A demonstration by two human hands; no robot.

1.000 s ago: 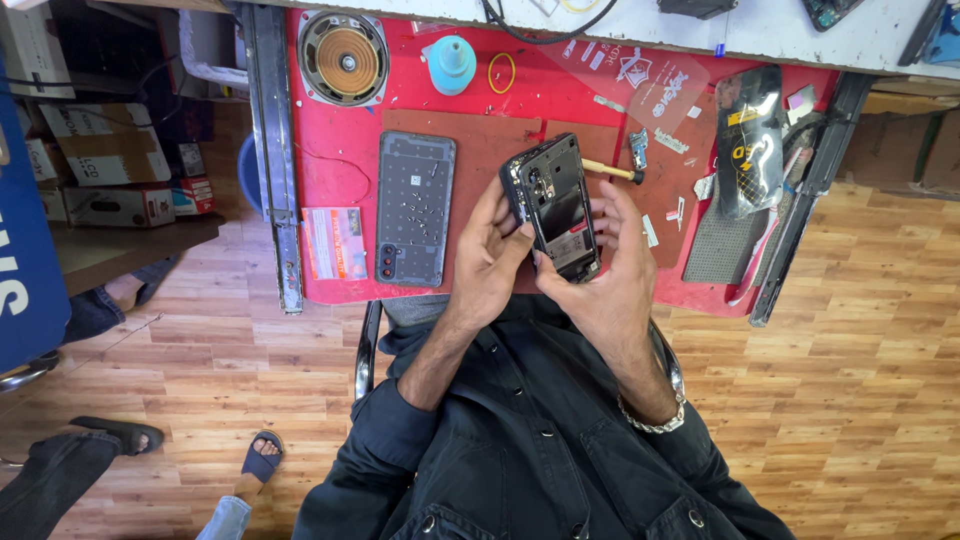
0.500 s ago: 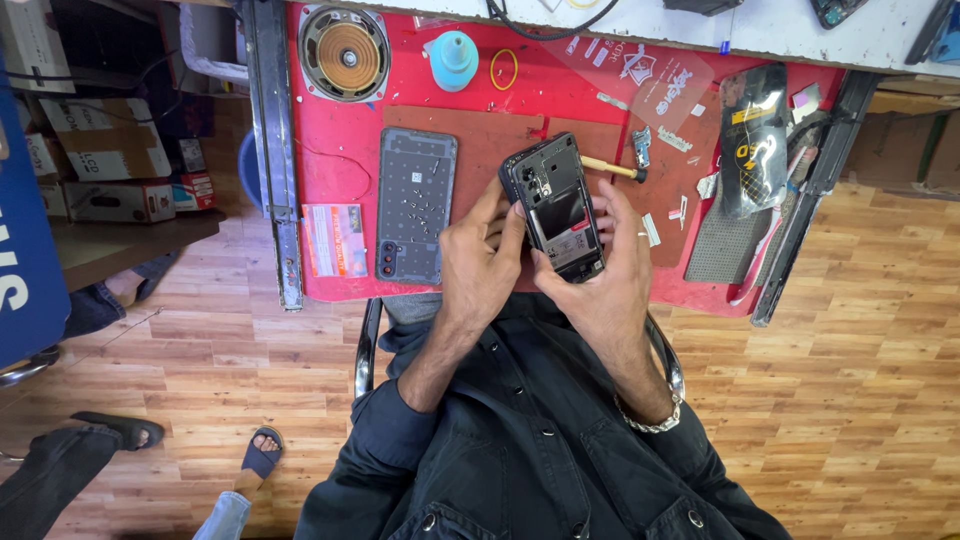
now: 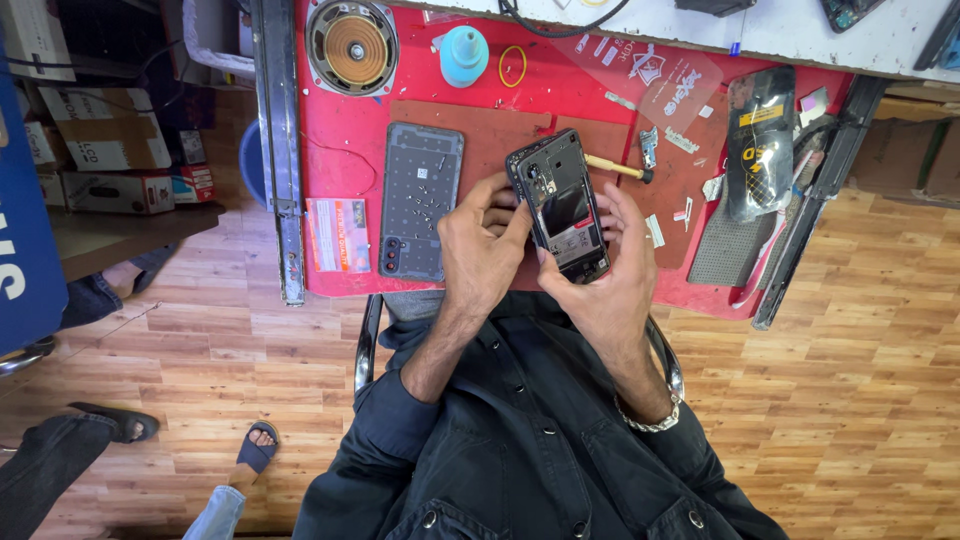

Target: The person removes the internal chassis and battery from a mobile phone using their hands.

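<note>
An opened black phone (image 3: 558,203) with its back removed and inner parts showing is held upright and tilted above the red work table (image 3: 345,160). My left hand (image 3: 482,250) grips its left edge, thumb against the side. My right hand (image 3: 600,280) supports its lower right edge from beneath, fingers spread along the side. The phone's grey back cover (image 3: 420,200) lies flat on the table to the left of my left hand, inner face up.
A round speaker (image 3: 352,48), a teal bottle (image 3: 464,55) and a yellow rubber band (image 3: 512,66) sit at the table's far edge. A wooden-handled tool (image 3: 612,167), small parts and a black packet (image 3: 760,140) lie to the right. Another person's sandalled feet (image 3: 255,450) are lower left.
The phone has stayed in both hands and turned slightly. My left fingers have shifted along its left edge. The camera view has drifted a little.
</note>
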